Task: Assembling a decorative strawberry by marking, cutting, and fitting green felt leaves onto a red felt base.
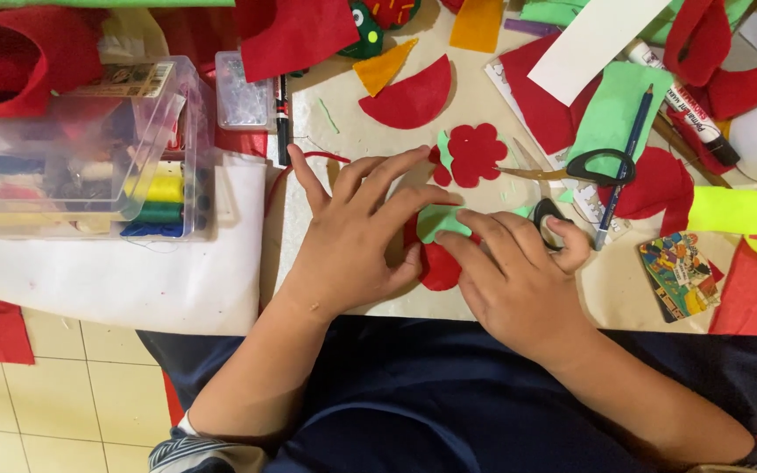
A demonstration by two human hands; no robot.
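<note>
head view looks straight down on a low board covered in felt scraps, with the person seated at its near edge. both hands meet at the middle of the board over a small stack of felt: a pale green felt piece lying on top of a red felt piece. the left hand lies flat with fingers spread, its fingertips pressing down on the upper edge of the green piece and its thumb tucked against the red one. the right hand comes in from the other side, its fingers laid across the green piece's right edge, pressing rather than pinching (neither hand is closed around anything, both are open and bearing down).

felt like this looks light, soft and floppy, not slippery and not fragile; it would bend if lifted by one corner, so i judge it is best held flat under the fingertips or pinched at an edge with the other hand steadying it.

just beyond the hands lies a red felt flower with a bit of green beside it, and black-handled scissors rest to its right, near a blue pencil. a clear plastic box of threads sits well to the left.
</note>
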